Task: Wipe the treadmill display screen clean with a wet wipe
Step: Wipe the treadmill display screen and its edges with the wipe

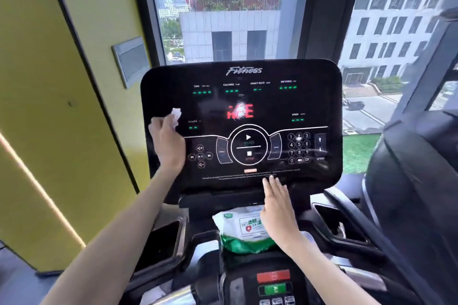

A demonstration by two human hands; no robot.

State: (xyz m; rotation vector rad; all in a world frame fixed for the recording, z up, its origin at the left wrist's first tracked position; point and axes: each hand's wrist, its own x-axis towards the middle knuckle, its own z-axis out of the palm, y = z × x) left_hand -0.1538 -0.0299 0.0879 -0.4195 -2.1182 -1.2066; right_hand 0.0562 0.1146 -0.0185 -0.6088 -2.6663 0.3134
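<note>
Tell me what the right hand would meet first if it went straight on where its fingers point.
The display screen: the right hand points up at its lower edge, fingertips at or just short of it; depth is unclear.

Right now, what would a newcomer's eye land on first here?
The big black screen fills the middle, with red letters glowing at its centre. At its left edge the left hand holds a crumpled white wipe against it, while the right hand rests open on its bottom edge. Just below sits a green-and-white pack.
</note>
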